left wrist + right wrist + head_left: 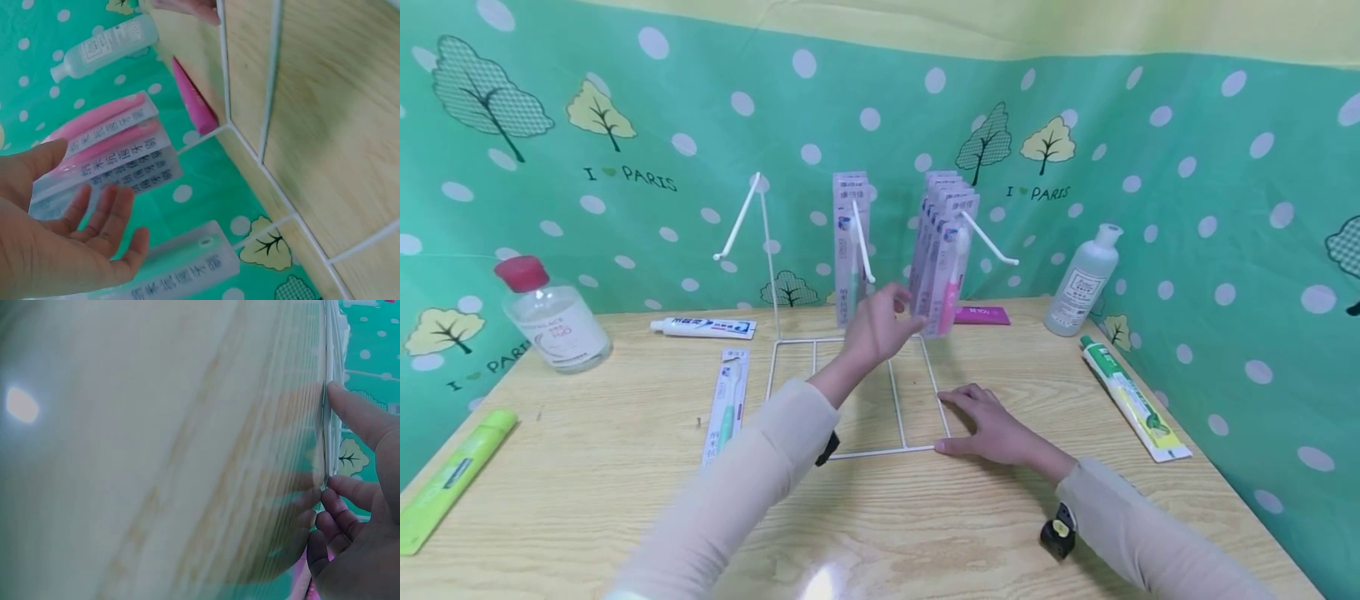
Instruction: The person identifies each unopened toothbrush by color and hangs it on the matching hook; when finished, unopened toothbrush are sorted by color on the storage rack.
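A white wire display rack (897, 404) stands on the table with three hooks. Packaged pink toothbrushes (951, 283) hang in a row on the right hook, and packaged green toothbrushes (845, 275) on the middle one; nothing hangs on the left hook (737, 218). My left hand (883, 323) is raised between the two rows, fingers loosely bent and spread from the thumb. In the left wrist view its thumb overlaps the pink packs (119, 140). My right hand (992, 427) rests at the base's right front corner, thumb and fingertips touching the wire.
One packaged green toothbrush (727, 400) lies left of the rack. Around it are a red-capped bottle (561, 321), a clear bottle (1081, 283), a white-blue toothpaste tube (707, 327), a lime tube (452, 479), a green-yellow tube (1133, 400) and a magenta box (983, 315). A patterned curtain (700, 125) encloses the table.
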`<state>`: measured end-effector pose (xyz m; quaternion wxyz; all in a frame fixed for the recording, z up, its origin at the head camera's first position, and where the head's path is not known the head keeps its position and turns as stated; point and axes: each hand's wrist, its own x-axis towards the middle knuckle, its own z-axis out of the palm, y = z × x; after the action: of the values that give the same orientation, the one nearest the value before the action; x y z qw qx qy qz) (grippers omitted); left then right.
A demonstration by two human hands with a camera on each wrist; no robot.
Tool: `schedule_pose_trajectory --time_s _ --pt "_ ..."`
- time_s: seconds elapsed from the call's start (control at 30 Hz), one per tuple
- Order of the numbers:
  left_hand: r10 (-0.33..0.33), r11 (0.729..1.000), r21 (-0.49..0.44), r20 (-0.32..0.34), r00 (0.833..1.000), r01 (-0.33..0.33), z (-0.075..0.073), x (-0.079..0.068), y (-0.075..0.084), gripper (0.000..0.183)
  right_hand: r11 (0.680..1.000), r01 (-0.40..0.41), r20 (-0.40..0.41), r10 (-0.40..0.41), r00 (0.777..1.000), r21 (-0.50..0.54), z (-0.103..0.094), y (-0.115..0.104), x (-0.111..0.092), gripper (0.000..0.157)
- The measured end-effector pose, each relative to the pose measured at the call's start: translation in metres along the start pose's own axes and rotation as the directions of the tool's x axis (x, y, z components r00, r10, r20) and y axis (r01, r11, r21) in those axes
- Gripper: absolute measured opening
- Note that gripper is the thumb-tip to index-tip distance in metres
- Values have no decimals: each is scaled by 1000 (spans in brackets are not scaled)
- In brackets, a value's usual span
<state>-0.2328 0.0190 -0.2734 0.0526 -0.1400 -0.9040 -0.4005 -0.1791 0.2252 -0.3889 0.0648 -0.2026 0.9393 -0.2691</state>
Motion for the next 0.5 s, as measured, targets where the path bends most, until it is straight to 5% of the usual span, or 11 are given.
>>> schedule_pose_trajectory --time_s 0.27,0.5 --pt "-25 1000 -6 79 997 25 -29 -33 -30 41 1000 -10 2 10 1000 10 -1 -5 -1 79" --pt "-68 997 37 117 991 64 -67 -65 -72 42 1000 -21 9 21 1000 1 -1 -5 -1 79"
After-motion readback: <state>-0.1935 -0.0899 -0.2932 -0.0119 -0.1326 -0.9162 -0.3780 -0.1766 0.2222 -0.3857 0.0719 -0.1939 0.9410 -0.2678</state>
